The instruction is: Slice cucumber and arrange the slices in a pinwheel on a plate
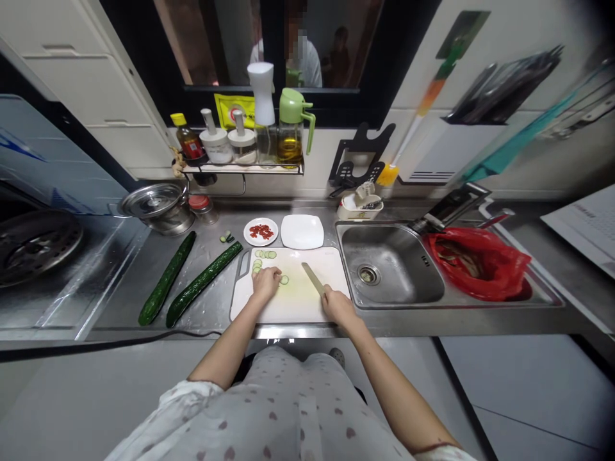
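Observation:
A white cutting board (307,301) lies on the steel counter in front of me. My left hand (266,282) rests on it with its fingers curled over cucumber slices (265,255) and one loose slice (284,280) beside it. My right hand (337,306) grips the handle of a knife (312,278), whose blade points away over the board. Two whole cucumbers (167,279) (204,283) lie on the counter left of the board.
Behind the board stand a small plate of red chilli pieces (261,232) and an empty white plate (302,231). The sink (389,272) is right of the board, with a red bag (478,262) beyond. A lidded pot (156,206) and a condiment shelf (245,168) sit behind.

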